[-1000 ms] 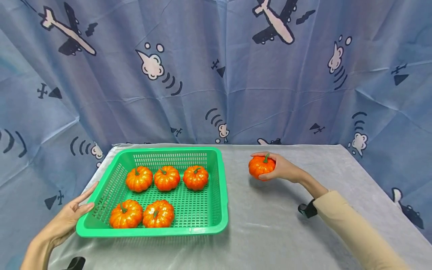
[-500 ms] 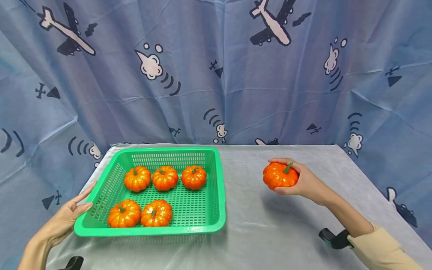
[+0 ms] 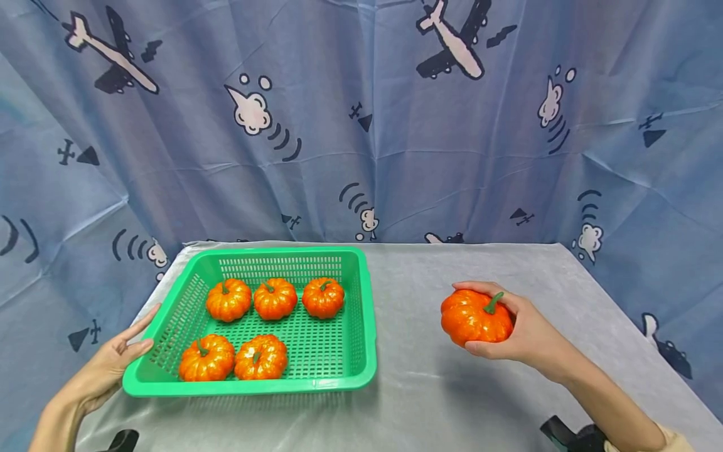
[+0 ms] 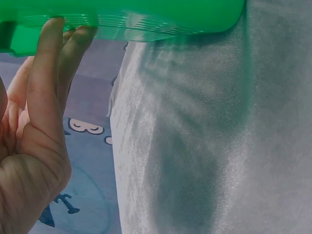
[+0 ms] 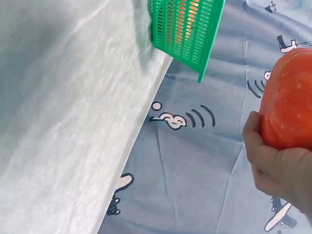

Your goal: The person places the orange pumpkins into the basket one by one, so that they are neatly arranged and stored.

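My right hand (image 3: 522, 329) grips an orange pumpkin (image 3: 473, 317) with a green stem, lifted above the grey table to the right of the green basket (image 3: 367, 326). The same pumpkin (image 5: 287, 105) fills the right edge of the right wrist view, my fingers (image 5: 265, 161) curled under it. Several more orange pumpkins (image 3: 273, 299) lie inside the basket in two rows. My left hand (image 3: 115, 361) rests with straight fingers against the basket's left rim; in the left wrist view its fingers (image 4: 48, 73) touch the green rim (image 4: 126, 22).
A grey cloth covers the table (image 3: 452, 389). A blue curtain (image 3: 361, 125) printed with planes and clouds hangs behind and around it. Black wrist-camera mounts (image 3: 570, 434) show at the bottom edge.
My right hand has carried the pumpkin from the far middle of the table rightward and toward me, lifting it. The left hand and basket have stayed put.
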A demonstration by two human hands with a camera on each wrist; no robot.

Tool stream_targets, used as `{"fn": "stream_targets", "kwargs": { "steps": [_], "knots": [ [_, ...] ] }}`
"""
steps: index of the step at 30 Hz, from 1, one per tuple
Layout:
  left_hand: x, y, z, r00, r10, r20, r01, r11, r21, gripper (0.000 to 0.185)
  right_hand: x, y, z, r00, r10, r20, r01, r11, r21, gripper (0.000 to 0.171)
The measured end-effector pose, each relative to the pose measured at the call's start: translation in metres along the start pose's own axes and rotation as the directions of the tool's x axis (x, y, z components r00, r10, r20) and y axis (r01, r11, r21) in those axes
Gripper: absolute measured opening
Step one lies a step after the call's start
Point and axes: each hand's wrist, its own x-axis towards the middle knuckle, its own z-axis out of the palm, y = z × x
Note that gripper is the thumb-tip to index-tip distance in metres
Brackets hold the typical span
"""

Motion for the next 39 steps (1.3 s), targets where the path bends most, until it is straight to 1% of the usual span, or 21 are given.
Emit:
{"fn": "stream_targets", "kwargs": {
  "steps": [3, 7, 9, 12, 15, 20, 24, 27, 30, 39],
  "knots": [
    [0.0, 0.0, 0.0, 1.0, 0.0, -0.001, 0.0, 1.0, -0.008, 0.06, 0.003, -0.003, 0.003, 1.0, -0.014, 0.003, 0.014, 1.0, -0.015, 0.065],
    [0.001, 0.0, 0.0, 1.0, 0.01, 0.01, -0.01, 1.0, -0.026, 0.06, 0.011, -0.006, 0.011, 0.999, -0.025, 0.023, 0.025, 1.0, -0.01, 0.064],
    [0.001, 0.0, 0.0, 1.0, 0.012, 0.012, -0.012, 1.0, -0.023, 0.06, 0.016, -0.007, 0.016, 0.999, -0.022, 0.039, 0.022, 1.0, 0.003, 0.064],
    [-0.001, -0.001, -0.001, 1.0, -0.001, -0.008, 0.001, 1.0, -0.006, 0.06, 0.025, -0.008, 0.025, 0.998, -0.014, 0.062, 0.013, 1.0, 0.025, 0.064],
    [0.0, 0.0, -0.001, 1.0, -0.007, -0.015, 0.008, 1.0, 0.005, 0.06, 0.034, -0.012, 0.034, 0.997, -0.001, 0.079, -0.002, 0.999, 0.044, 0.065],
    [0.001, -0.001, -0.001, 1.0, 0.003, -0.011, -0.003, 1.0, 0.009, 0.061, 0.048, -0.022, 0.051, 0.993, 0.017, 0.118, -0.027, 0.996, 0.087, 0.067],
    [0.0, -0.001, -0.001, 1.0, 0.027, -0.004, -0.027, 1.0, -0.005, 0.06, 0.059, -0.03, 0.063, 0.989, 0.01, 0.149, -0.028, 0.993, 0.118, 0.067],
    [0.0, -0.001, -0.001, 1.0, 0.03, 0.001, -0.03, 0.999, -0.018, 0.06, 0.066, -0.034, 0.07, 0.985, -0.001, 0.171, -0.021, 0.992, 0.127, 0.066],
    [0.0, 0.0, -0.001, 1.0, 0.025, -0.002, -0.025, 1.0, -0.018, 0.06, 0.072, -0.037, 0.077, 0.981, -0.004, 0.193, -0.023, 0.99, 0.141, 0.066],
    [0.0, 0.0, -0.001, 0.999, 0.005, -0.037, -0.004, 1.0, 0.022, 0.059, 0.087, -0.047, 0.094, 0.969, -0.022, 0.246, -0.025, 0.983, 0.185, 0.066]
  ]
}}
